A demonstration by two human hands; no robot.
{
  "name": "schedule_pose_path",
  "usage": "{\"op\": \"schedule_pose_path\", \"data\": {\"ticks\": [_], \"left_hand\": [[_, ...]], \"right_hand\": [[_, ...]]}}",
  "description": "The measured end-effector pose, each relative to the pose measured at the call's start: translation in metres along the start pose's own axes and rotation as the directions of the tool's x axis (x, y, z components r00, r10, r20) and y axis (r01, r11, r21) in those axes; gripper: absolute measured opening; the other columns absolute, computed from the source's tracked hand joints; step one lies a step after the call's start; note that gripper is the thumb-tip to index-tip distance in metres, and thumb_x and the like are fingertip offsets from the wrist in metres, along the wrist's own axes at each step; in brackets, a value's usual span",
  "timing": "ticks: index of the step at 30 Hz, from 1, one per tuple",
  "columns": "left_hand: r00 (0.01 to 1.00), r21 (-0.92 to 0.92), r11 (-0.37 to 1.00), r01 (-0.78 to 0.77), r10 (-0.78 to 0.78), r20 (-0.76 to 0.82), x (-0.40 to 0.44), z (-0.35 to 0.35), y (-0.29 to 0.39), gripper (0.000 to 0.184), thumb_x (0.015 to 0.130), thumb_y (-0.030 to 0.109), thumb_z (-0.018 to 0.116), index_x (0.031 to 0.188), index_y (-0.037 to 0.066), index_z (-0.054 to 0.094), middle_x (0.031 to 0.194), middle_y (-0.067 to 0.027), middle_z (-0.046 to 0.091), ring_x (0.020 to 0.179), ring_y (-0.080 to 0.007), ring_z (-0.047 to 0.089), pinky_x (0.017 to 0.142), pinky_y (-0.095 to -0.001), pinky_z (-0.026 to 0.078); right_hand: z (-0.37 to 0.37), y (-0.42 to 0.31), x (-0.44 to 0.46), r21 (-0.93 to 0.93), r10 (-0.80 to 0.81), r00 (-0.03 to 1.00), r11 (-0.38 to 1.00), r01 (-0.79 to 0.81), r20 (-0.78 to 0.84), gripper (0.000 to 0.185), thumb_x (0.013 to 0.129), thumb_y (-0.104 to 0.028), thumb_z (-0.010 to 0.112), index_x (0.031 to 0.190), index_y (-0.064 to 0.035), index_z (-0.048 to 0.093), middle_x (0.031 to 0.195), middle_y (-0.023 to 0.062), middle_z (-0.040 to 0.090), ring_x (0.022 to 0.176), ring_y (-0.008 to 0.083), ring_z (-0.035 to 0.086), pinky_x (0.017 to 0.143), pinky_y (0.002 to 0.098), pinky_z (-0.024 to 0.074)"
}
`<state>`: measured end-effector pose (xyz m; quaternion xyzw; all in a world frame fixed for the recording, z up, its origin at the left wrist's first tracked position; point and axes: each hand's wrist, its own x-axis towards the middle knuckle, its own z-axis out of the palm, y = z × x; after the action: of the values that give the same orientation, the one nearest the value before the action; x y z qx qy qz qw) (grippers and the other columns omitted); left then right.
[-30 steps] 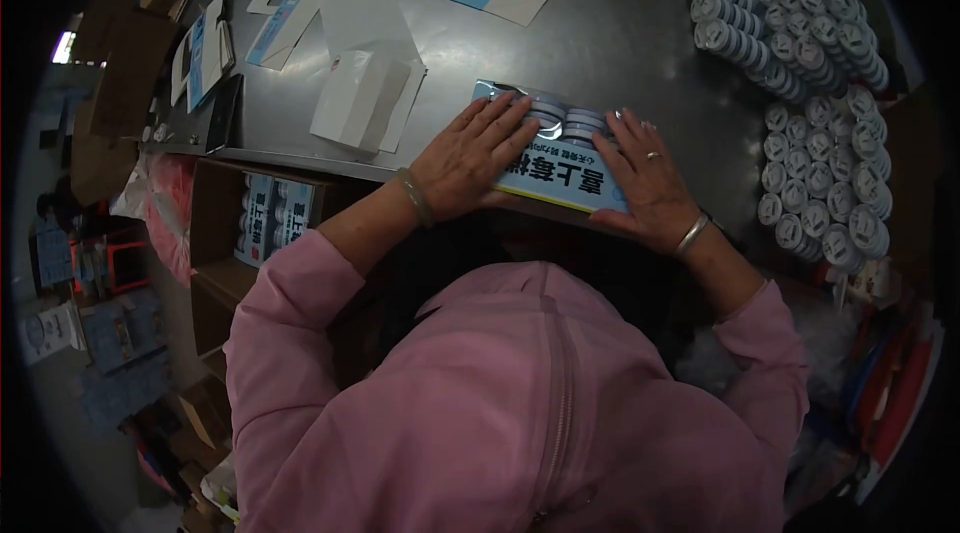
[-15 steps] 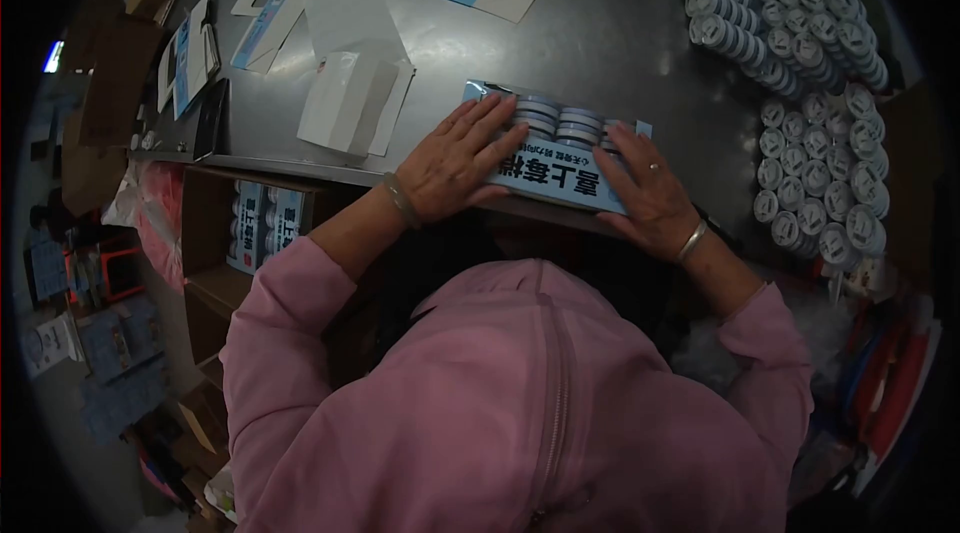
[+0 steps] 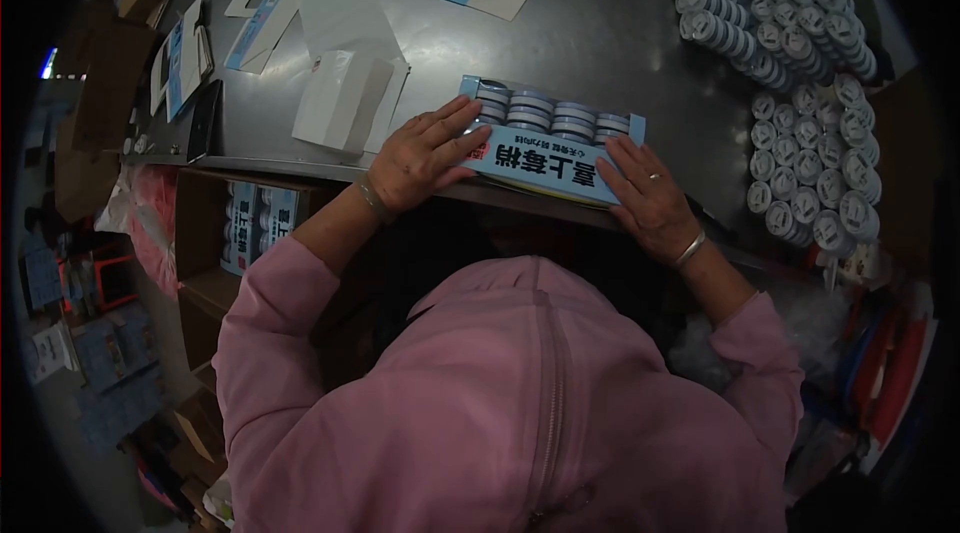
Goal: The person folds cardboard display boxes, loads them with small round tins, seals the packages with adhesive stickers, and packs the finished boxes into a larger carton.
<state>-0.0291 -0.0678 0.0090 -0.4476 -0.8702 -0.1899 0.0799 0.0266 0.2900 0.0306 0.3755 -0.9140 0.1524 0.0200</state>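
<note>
Blue box of thin card with big dark letters [image 3: 545, 161] sits on the shiny grey metal surface [image 3: 470, 38], right by the near edge. Small round tubs, white with dark bands [image 3: 530, 111], show in its open-looking side, and I can't tell if clear film covers them. My left hand [image 3: 420, 158] touches one end and my right hand [image 3: 652, 203] touches the other. Both hands have their fingers out, not curled into fists, so I think the hold is light.

If I pull the box too close to me, it could tip off the edge. If I push the ends too hard, the thin card could bend. If no film is there, a tilt could let tubs roll out.

Over on the right stand tall piles of round white tubs [image 3: 785, 150]. If my right hand swings wide, it could knock them down. The folded white card carton [image 3: 345, 98] lies near my left hand, so a quick bump could slide it away.
</note>
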Motion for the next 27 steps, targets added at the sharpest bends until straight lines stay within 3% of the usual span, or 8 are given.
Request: {"op": "schedule_pose_path", "data": {"ticks": [3,13,22,25,27], "left_hand": [[1.000,0.063,0.998,0.012,-0.013,0.012,0.000,0.000,0.005,0.059,0.081,0.025,0.070,0.136,0.012,0.052,0.149,-0.0128,0.041,0.139,-0.0297,0.039,0.106,-0.0414,0.041],[1.000,0.025,1.000,-0.008,0.008,-0.002,0.000,0.000,0.001,0.055,0.085,0.026,0.066,0.136,0.010,0.052,0.148,-0.0146,0.042,0.138,-0.0310,0.040,0.105,-0.0419,0.042],[1.000,0.112,0.993,-0.026,0.026,-0.002,-0.003,0.006,0.002,0.062,0.086,0.029,0.063,0.142,0.011,0.045,0.152,-0.0156,0.036,0.140,-0.0320,0.037,0.111,-0.0421,0.037],[0.999,0.093,0.995,-0.035,0.032,0.034,-0.003,0.001,0.001,0.066,0.084,0.032,0.067,0.142,0.011,0.045,0.149,-0.0174,0.039,0.139,-0.0326,0.039,0.109,-0.0440,0.039],[0.999,-0.019,0.999,-0.027,0.027,-0.019,-0.003,0.001,0.005,0.071,0.081,0.028,0.071,0.143,0.010,0.042,0.150,-0.0184,0.037,0.140,-0.0332,0.037,0.111,-0.0459,0.036]], "right_hand": [[0.003,0.001,-0.002,-0.004,-0.013,1.000,1.000,0.013,-0.013,0.073,0.077,-0.013,0.073,0.143,-0.0071,0.042,0.151,0.0145,0.036,0.141,0.0314,0.033,0.116,0.0466,0.0296],[-0.006,-0.002,0.001,0.047,0.005,1.000,0.999,-0.006,0.021,0.065,0.082,-0.007,0.067,0.143,-0.0052,0.042,0.151,0.0148,0.037,0.142,0.0315,0.033,0.116,0.0467,0.0283],[0.007,0.001,-0.004,0.029,0.002,0.999,1.000,-0.001,-0.039,0.074,0.075,-0.007,0.073,0.142,-0.0058,0.043,0.151,0.0145,0.037,0.142,0.0321,0.033,0.116,0.0460,0.0295],[0.010,0.000,-0.005,0.047,-0.008,0.999,0.999,0.011,-0.051,0.078,0.071,-0.008,0.076,0.142,-0.0062,0.043,0.152,0.0145,0.036,0.141,0.0319,0.033,0.116,0.0456,0.0298],[0.014,-0.001,-0.006,-0.060,-0.013,0.998,0.998,0.009,-0.068,0.080,0.068,-0.006,0.077,0.141,-0.0063,0.045,0.151,0.0146,0.037,0.141,0.0320,0.034,0.115,0.0459,0.0307]]}}
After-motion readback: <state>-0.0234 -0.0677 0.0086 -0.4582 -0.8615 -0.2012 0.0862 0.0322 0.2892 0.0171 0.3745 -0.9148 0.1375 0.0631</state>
